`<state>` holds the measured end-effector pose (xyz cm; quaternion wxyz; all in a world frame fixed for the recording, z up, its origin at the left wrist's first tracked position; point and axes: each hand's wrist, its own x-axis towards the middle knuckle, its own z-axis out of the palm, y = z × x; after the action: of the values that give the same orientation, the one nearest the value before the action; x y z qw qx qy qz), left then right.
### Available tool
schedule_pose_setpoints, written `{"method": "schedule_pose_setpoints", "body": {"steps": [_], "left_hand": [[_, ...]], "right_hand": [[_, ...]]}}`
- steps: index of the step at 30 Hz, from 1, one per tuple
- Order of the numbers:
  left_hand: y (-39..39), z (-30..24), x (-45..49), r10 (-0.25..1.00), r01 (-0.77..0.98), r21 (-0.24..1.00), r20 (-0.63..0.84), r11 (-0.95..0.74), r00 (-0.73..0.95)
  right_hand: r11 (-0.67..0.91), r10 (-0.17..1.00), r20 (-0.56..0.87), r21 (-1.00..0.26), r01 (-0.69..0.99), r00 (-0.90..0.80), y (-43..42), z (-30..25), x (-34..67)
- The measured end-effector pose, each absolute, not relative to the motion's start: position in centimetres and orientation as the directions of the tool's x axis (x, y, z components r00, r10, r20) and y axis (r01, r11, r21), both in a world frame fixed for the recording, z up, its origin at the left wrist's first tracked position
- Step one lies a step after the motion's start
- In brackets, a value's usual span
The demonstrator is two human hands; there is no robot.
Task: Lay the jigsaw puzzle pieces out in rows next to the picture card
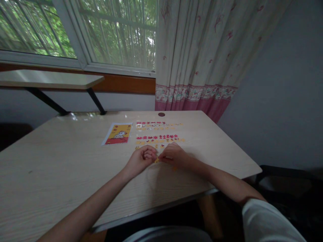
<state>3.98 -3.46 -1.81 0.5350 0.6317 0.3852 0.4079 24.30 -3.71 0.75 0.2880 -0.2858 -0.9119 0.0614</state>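
My left hand [141, 158] and my right hand [176, 156] meet low over the table, fingers curled in a pinch. Between their fingertips is a small yellow jigsaw piece [156, 160], which both hands seem to grip. Beyond them, small pieces lie in rows: a red row [156, 137], yellow pieces [141, 142] just below it, and another red row [150, 123] farther back with yellow and white ones under it. A loose orange-yellow piece [174, 169] lies below my right hand. Left of the rows is a picture card [118, 133] showing a white cartoon animal on yellow and red.
The pale wooden table [75, 168] has a round dark cap [161, 114] near its back edge. A raised shelf [50, 80] on black brackets stands at the back left. A curtain [194, 67] hangs behind, and a dark chair [285, 171] is at the right.
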Motion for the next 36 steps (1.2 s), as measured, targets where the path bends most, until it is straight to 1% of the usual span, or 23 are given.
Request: {"method": "schedule_pose_setpoints", "body": {"steps": [4,6,9,11,14,16,18,21,24,28,30,32,34,36], "left_hand": [[-3.5,-1.8,4.1,0.913,0.021,0.992,0.105,-0.123,0.395],[-3.8,-1.1,4.1,0.915,0.043,0.987,0.129,-0.157,0.383],[-4.2,0.1,4.0,0.933,0.175,0.95,0.2,-0.26,0.3],[-4.4,0.6,3.9,0.93,0.298,0.903,0.224,-0.31,0.29],[-4.6,0.7,3.6,0.895,0.429,0.812,0.235,-0.396,0.38],[-4.7,0.7,3.5,0.859,0.48,0.742,0.253,-0.468,0.446],[-4.8,0.6,3.6,0.821,0.512,0.674,0.265,-0.533,0.506],[-5.1,0.7,3.7,0.749,0.502,0.599,0.274,-0.624,0.604],[-5.5,0.8,4.0,0.675,0.47,0.535,0.292,-0.702,0.677],[-6.3,0.8,4.8,0.59,0.454,0.431,0.264,-0.78,0.763],[-6.7,0.7,5.4,0.526,0.422,0.372,0.247,-0.827,0.814],[-7.2,0.6,6.1,0.45,0.369,0.323,0.231,-0.872,0.863],[-7.5,0.4,6.6,0.39,0.322,0.292,0.218,-0.901,0.895],[-7.6,0.1,6.9,0.365,0.305,0.275,0.206,-0.912,0.908]], "right_hand": [[0.866,0.491,0.531,-0.214,0.451,-0.69,-3.6,0.7,24.3],[0.875,0.462,0.569,-0.166,0.455,-0.68,-3.3,0.7,24.6],[0.838,0.462,0.663,-0.11,0.534,-0.589,-2.0,1.4,25.7],[0.771,0.499,0.735,-0.135,0.622,-0.459,-1.0,2.2,26.8],[0.66,0.562,0.789,-0.246,0.71,-0.248,0.3,3.3,28.6],[0.606,0.59,0.79,-0.296,0.738,-0.168,0.8,3.7,29.4],[0.581,0.612,0.776,-0.31,0.753,-0.153,1.1,3.6,29.8],[0.574,0.626,0.763,-0.311,0.758,-0.161,1.2,3.3,29.9],[0.594,0.595,0.788,-0.3,0.747,-0.156,1.2,3.2,29.8],[0.633,0.554,0.815,-0.282,0.721,-0.167,1.7,3.2,30.1],[0.62,0.581,0.8,-0.314,0.719,-0.152,2.7,2.8,30.7],[0.573,0.651,0.748,-0.373,0.729,-0.128,4.2,2.0,31.6],[0.478,0.758,0.645,-0.445,0.757,-0.099,5.9,0.7,32.6],[0.319,0.867,0.497,-0.492,0.81,-0.039,7.5,-0.7,33.5]]}}
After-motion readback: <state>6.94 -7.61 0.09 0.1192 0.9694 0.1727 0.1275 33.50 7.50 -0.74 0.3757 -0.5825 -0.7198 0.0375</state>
